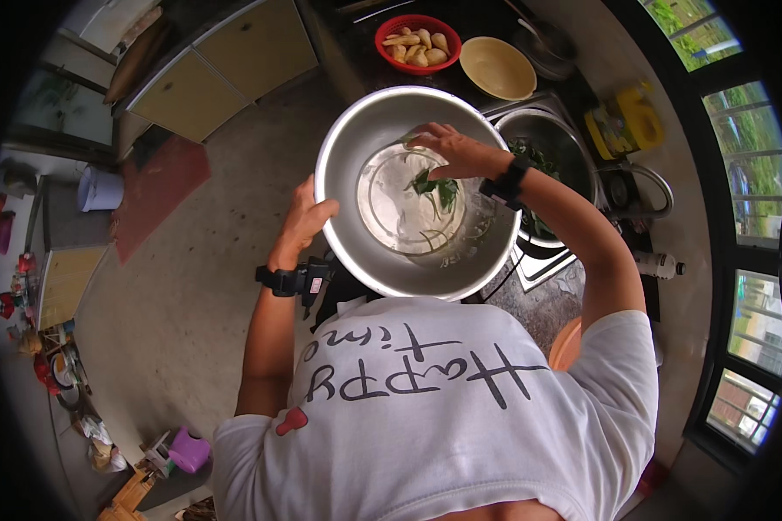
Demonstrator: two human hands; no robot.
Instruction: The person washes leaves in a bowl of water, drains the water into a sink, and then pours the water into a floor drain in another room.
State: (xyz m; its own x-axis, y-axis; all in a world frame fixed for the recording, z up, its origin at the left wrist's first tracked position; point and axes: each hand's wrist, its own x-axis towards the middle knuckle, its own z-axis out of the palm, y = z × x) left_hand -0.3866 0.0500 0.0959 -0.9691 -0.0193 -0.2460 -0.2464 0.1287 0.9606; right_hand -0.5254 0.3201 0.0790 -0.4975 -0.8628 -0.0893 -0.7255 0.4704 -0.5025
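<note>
A large metal basin (pixel 342 241) is held in front of my body, tilted so that its inside faces me. My left hand (pixel 305 213) grips its left rim, with the thumb over the edge. Inside, a small bunch of leafy greens (pixel 444 190) and a few loose stems (pixel 435 241) lie on the wet bottom. My right hand (pixel 459 153) reaches over the right rim into the basin, fingers apart and curved. It is just above the greens, and a bit of green shows by its fingertips; no firm hold is visible.
Right of the basin, more greens (pixel 534 156) lie in a sink bowl beside a curved faucet (pixel 658 189). Behind stand a red basket (pixel 381 49) of pale yellowish pieces and a beige bowl (pixel 498 68). A yellow jug (pixel 625 124) stands by the wall.
</note>
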